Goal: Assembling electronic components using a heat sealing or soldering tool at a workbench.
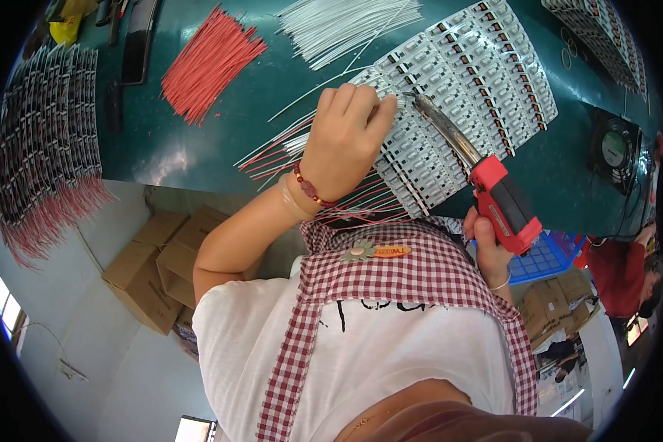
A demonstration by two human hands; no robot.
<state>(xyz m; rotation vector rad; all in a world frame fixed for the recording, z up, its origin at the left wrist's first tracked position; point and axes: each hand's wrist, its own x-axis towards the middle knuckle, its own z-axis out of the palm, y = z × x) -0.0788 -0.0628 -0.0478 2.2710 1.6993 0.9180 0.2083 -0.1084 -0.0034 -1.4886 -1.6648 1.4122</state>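
Observation:
A soldering iron (502,197) with a red and black handle and a metal barrel is in my right hand (491,254), near the front edge of the table. Its tip reaches up and left to a panel of white modules (460,81), laid out in slanting rows. Over the left part of this panel is my left hand (344,136), with its fingers curled and pinched close to the tip. What the pinch holds is hidden by the fingers. Red and white wires (269,158) stick out to the left from under this hand, and more hang off the panel's near edge.
A bundle of red wires (210,65) and a bundle of white wires (346,28) lie on the green table (147,151). Wired module strips (48,132) drape off the left end. A black fan-like device (615,151) stands right, above a blue basket (541,259).

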